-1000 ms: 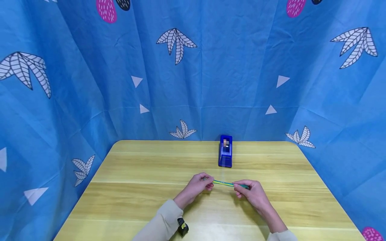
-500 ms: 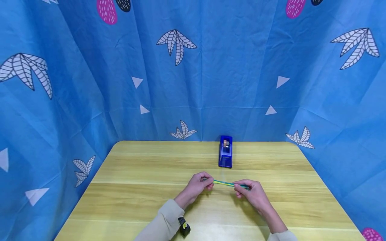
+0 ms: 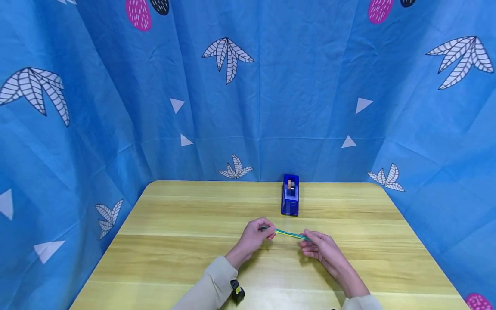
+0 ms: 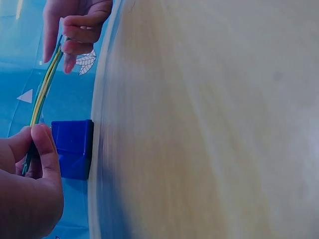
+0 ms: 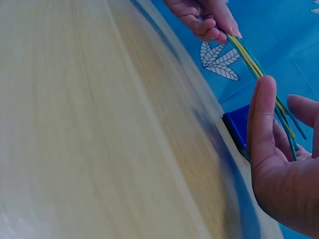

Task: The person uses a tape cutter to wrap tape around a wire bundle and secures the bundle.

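A slim bundle of green and yellow wire-like strands (image 3: 291,234) spans the gap between the two hands, above the table. My left hand (image 3: 252,236) pinches its left end between thumb and fingertips. At the other end my right hand (image 3: 327,252) has thumb and fingers spread apart; the bundle lies along the thumb. In the right wrist view the strands (image 5: 247,57) splay into loose ends beside the right fingers (image 5: 302,109). Beyond the hands stands a blue tape dispenser (image 3: 290,206) with a roll in it.
The wood-grain table (image 3: 174,224) reaches back to a blue patterned curtain (image 3: 294,86), which hangs behind it and at both sides. A small black device with a yellow mark (image 3: 237,293) sits at the left sleeve (image 3: 213,282).
My right hand has loosened its pinch on the bundle; its fingers have spread and dropped below the strands. The left hand keeps its pinch and has risen slightly.
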Action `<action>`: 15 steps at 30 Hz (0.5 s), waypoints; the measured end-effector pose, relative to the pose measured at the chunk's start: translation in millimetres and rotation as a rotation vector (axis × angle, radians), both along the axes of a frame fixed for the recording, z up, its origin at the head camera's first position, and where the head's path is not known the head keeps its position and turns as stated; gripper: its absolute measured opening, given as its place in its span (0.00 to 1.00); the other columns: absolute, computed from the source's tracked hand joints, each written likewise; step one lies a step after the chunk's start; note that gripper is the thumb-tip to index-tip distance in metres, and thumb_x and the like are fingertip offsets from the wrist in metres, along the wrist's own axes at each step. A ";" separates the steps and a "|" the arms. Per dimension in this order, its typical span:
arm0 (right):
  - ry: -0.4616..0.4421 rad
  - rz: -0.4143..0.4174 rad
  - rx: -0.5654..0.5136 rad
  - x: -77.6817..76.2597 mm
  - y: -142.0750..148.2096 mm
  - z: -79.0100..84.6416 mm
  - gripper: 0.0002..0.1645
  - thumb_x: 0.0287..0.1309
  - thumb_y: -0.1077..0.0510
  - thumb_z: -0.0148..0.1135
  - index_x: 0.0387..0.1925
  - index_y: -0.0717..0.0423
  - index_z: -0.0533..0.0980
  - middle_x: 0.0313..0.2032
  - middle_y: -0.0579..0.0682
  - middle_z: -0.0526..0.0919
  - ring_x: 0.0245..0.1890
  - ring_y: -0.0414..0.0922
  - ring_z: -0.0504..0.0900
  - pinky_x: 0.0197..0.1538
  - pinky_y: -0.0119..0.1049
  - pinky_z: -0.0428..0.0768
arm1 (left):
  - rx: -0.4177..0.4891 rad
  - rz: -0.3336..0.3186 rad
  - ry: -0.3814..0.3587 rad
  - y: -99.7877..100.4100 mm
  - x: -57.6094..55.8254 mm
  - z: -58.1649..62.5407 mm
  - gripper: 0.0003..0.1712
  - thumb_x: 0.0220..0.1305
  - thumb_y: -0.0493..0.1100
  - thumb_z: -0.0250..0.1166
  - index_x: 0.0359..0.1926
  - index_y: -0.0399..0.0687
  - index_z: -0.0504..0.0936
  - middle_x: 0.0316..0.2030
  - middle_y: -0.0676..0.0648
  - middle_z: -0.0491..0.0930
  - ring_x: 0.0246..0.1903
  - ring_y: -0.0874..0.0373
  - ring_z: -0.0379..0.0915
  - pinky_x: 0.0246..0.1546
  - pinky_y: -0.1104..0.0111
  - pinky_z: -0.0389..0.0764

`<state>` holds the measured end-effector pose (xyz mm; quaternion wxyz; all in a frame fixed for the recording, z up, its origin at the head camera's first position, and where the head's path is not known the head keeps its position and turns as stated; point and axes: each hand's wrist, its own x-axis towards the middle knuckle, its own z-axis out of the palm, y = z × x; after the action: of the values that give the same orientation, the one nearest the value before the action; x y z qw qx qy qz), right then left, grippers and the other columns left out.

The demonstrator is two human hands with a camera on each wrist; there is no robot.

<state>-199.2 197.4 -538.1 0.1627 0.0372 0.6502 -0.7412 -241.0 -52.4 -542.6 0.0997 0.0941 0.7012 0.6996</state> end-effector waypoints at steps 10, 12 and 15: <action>0.019 -0.012 -0.069 -0.8 -0.8 -1.5 0.05 0.72 0.60 0.62 0.41 0.56 0.82 0.32 0.46 0.89 0.30 0.36 0.85 0.40 0.27 0.86 | -0.034 0.015 -0.012 -0.5 0.7 0.6 0.07 0.69 0.34 0.67 0.43 0.31 0.83 0.30 0.48 0.85 0.31 0.60 0.80 0.40 0.67 0.87; 0.036 -0.025 -0.059 -1.6 -1.0 -1.6 0.05 0.71 0.62 0.63 0.41 0.57 0.84 0.33 0.48 0.89 0.30 0.37 0.86 0.41 0.28 0.87 | -0.035 0.011 -0.025 -0.6 0.5 0.6 0.08 0.70 0.35 0.66 0.44 0.31 0.83 0.32 0.47 0.85 0.31 0.60 0.81 0.41 0.67 0.87; 0.074 -0.040 -0.001 -2.6 -1.7 -1.3 0.06 0.69 0.64 0.64 0.44 0.62 0.84 0.35 0.52 0.90 0.32 0.38 0.87 0.42 0.30 0.88 | -0.031 -0.004 -0.056 -0.8 -0.3 0.3 0.10 0.71 0.37 0.66 0.47 0.32 0.82 0.34 0.44 0.86 0.32 0.60 0.81 0.43 0.67 0.87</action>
<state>-201.8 195.7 -539.4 0.1238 0.0224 0.6544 -0.7456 -241.3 -53.2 -542.3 0.1223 0.0744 0.7086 0.6910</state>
